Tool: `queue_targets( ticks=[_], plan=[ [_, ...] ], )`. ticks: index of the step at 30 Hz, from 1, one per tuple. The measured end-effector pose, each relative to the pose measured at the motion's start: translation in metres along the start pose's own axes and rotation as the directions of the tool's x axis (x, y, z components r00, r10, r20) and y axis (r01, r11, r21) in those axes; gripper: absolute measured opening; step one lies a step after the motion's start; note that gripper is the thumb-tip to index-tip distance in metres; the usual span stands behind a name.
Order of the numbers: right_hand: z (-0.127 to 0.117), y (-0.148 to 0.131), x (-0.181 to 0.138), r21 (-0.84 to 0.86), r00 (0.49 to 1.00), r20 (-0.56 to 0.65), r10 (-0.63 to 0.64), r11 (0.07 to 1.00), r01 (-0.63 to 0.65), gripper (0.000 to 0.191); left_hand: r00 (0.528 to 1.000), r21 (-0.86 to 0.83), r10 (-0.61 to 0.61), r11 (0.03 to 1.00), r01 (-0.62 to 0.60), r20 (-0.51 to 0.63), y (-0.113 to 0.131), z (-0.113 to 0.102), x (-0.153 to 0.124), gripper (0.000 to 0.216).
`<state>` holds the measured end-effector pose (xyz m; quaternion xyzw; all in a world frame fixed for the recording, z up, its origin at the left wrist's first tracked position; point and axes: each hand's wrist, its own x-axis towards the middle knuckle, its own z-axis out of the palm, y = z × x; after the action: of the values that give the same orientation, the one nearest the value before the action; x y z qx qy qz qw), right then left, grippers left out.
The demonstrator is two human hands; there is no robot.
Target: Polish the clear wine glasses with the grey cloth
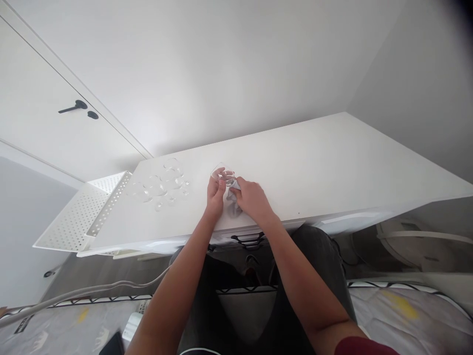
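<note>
My left hand point(215, 193) is closed around a clear, rounded glass point(221, 166) above the white tabletop point(314, 162), its fingers showing through the transparent wall. Pinched in my right hand point(254, 198) is a light grey cloth point(234, 206), which meets the glass's near right side and hangs down toward the table. To the left stands a group of several more clear glass pieces point(157, 185); their outlines overlap, so their exact shape is hard to make out.
A white perforated rack point(72, 217) adjoins the table's left end. Behind are a wall and a door with a black handle point(76, 106). A pale cable point(111, 286) runs at lower left. A patterned mattress point(402, 315) lies below, and dark drawer handles point(248, 240) sit under the table edge.
</note>
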<state>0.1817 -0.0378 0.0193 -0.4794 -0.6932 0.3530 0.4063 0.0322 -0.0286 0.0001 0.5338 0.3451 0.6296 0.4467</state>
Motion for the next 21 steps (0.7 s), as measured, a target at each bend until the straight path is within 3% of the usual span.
queue_targets(
  ticks=[1, 3, 8, 10, 11, 13, 15, 16, 17, 19, 21],
  plan=[
    [0.001, -0.001, 0.0, -0.102, 0.999, -0.044, -0.021, 0.995, 0.017, 0.017, 1.0, 0.014, 0.014, 1.0, -0.014, -0.003, -0.001, -0.001, 0.001, 0.053],
    [0.002, 0.001, 0.003, -0.136, 0.999, -0.031, -0.035, 0.99, 0.03, 0.023, 1.0, 0.012, 0.015, 1.0, -0.015, -0.019, -0.003, -0.001, 0.001, 0.053],
    [-0.006, 0.018, 0.013, 0.134, 0.998, 0.008, 0.061, 0.989, -0.061, 0.039, 0.999, -0.003, 0.046, 0.999, -0.046, 0.001, -0.005, -0.002, 0.001, 0.052],
    [-0.016, 0.025, 0.014, 0.126, 0.992, -0.095, 0.085, 0.989, -0.073, 0.036, 0.998, 0.008, 0.056, 0.998, -0.056, 0.039, -0.005, -0.003, 0.002, 0.053],
    [-0.021, 0.027, 0.014, 0.112, 0.975, -0.201, 0.097, 0.991, -0.076, 0.034, 0.997, 0.012, 0.061, 0.998, -0.062, 0.052, -0.004, -0.003, 0.002, 0.053],
    [-0.032, 0.03, 0.011, 0.123, 0.869, -0.475, 0.138, 0.988, -0.089, 0.033, 0.995, 0.013, 0.078, 0.997, -0.079, 0.064, -0.002, -0.003, 0.003, 0.055],
    [-0.038, 0.031, 0.008, 0.251, 0.734, -0.641, 0.224, 0.965, -0.075, 0.033, 0.994, -0.002, 0.092, 0.996, -0.092, 0.058, 0.0, -0.003, 0.004, 0.057],
    [-0.037, 0.03, 0.007, 0.363, 0.718, -0.633, 0.288, 0.93, -0.053, 0.034, 0.994, -0.016, 0.094, 0.995, -0.094, 0.05, 0.001, -0.002, 0.005, 0.057],
    [-0.035, 0.029, 0.007, 0.496, 0.754, -0.556, 0.35, 0.867, -0.036, 0.034, 0.995, -0.028, 0.096, 0.995, -0.095, 0.037, 0.002, -0.002, 0.005, 0.057],
    [-0.025, 0.027, 0.007, 0.754, 0.888, -0.241, 0.392, 0.651, -0.083, 0.037, 0.995, -0.041, 0.098, 0.994, -0.098, 0.008, 0.005, 0.0, 0.004, 0.058],
    [-0.013, 0.024, 0.008, 0.882, 0.936, 0.034, 0.351, 0.431, -0.194, 0.038, 0.995, -0.041, 0.1, 0.994, -0.1, -0.014, 0.007, 0.002, 0.003, 0.06]
  ],
)
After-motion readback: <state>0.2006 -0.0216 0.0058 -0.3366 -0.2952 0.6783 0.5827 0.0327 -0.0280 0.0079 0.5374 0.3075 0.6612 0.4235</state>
